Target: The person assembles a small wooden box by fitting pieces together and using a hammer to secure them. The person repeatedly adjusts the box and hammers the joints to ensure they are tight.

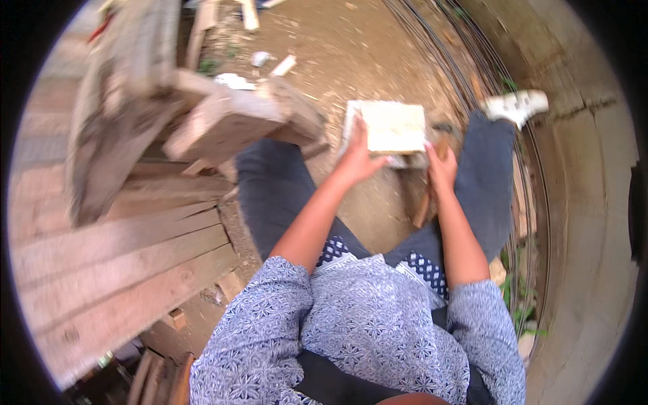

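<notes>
A pale, overexposed rectangular block point(396, 127) lies between my legs, its material hard to make out. My left hand point(359, 160) grips its left side, with fingers along the edge and the thumb at the near-left corner. My right hand point(441, 167) is closed round the wooden handle of a tool point(422, 208), and its thumb is at the block's near-right corner. A small dark part point(445, 127) shows just beyond the right hand; whether it belongs to the tool cannot be told. Motion blurs both hands slightly.
Rough timber beams point(226, 121) stand close on my left, beside a plank platform point(128, 250). Wood chips litter the dirt floor point(317, 40). Dark cables or rods point(439, 50) run along the concrete wall point(580, 202) on the right. My legs are spread wide.
</notes>
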Available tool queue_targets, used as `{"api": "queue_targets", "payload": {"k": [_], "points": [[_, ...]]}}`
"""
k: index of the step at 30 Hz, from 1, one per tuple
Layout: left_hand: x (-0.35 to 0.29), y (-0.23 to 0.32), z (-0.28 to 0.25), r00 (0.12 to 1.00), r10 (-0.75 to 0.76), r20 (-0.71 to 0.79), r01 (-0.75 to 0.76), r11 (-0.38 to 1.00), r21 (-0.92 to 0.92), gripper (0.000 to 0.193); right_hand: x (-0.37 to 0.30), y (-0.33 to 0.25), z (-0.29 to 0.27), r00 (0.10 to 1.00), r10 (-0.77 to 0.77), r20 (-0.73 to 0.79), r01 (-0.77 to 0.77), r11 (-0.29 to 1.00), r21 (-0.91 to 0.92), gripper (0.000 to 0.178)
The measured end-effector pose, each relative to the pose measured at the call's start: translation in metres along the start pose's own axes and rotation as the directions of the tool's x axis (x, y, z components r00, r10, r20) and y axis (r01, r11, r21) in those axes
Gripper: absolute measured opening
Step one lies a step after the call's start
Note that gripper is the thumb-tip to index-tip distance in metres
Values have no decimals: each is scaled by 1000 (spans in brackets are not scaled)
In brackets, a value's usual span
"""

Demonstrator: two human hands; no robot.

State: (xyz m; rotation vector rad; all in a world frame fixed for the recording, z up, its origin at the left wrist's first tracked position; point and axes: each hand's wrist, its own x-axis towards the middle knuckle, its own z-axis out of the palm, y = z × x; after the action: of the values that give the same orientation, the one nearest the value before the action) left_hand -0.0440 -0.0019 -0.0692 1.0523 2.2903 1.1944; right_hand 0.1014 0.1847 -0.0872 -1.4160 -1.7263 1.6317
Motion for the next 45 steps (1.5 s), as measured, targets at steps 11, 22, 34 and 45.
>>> {"api": "queue_targets", "payload": {"k": [11, 22, 34, 45], "points": [[-110, 237, -327, 868, 447, -216, -444, 894, 63, 11, -15, -14, -24, 991, 61, 117, -99, 931, 352, 39], [17, 178, -562, 863, 197, -465, 331, 475, 816, 26, 4, 29, -25, 980, 163, 110, -189, 939, 286, 40], [118, 94, -624, 826, -241, -510, 560, 249, 790, 33, 10, 39, -23, 979, 201, 25, -201, 952, 229, 41], [125, 65, -635, 762, -231, -605, 646, 334, 686, 33, 3, 35, -8, 974, 213, 81, -224, 960, 165, 41]]}}
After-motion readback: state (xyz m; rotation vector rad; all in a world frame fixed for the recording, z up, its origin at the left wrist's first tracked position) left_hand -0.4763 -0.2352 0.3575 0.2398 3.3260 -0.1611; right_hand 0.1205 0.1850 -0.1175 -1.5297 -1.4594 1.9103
